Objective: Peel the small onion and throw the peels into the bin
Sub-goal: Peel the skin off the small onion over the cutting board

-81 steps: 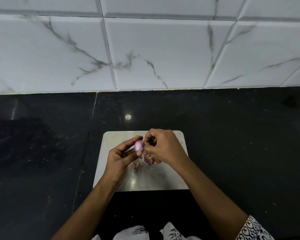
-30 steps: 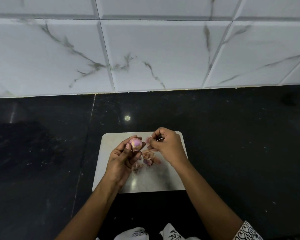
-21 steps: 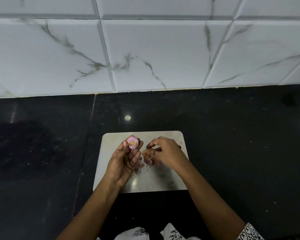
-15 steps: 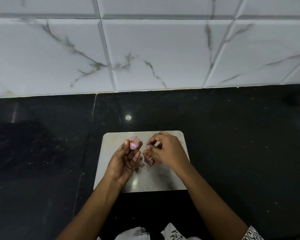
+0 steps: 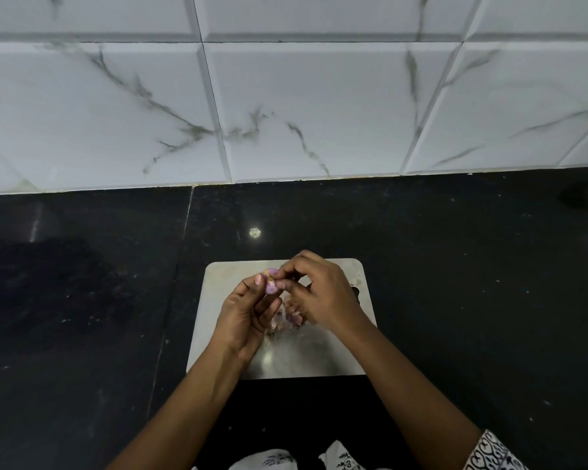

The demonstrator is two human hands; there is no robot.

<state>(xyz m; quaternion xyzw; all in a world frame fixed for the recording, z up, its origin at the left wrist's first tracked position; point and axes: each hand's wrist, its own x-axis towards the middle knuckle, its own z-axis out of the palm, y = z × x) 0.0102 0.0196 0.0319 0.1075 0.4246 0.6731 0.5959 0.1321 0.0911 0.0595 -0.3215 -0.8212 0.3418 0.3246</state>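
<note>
**Small onion held over the board, both my hands at work on it**

The small onion [image 5: 271, 283] sits between the fingertips of my left hand [image 5: 248, 313], raised just above a pale rectangular board [image 5: 218, 283] with rounded corners. The onion is pinkish purple and mostly bare, with a small yellowish spot on its upper side. My left hand is pressed closed around it, thumb on one side and fingers on the other, palm turned toward me.

My right hand [image 5: 323, 296] comes in from the right and meets the onion at its top. Its thumb and forefinger are pinched together right against the onion's surface; whatever they grip is too small to make out. The other fingers curl under, toward the board.

Below my hands, a small heap of peels [image 5: 291, 320] lies on the board, pinkish and papery, partly hidden by my right hand. The board rests on a black, lightly speckled table [image 5: 472, 283]. Behind the table rises a wall of white tiles [image 5: 302, 106] with grey marble veining. A patterned black-and-white sleeve [image 5: 489, 452] shows at my right forearm, near the bottom edge.
</note>
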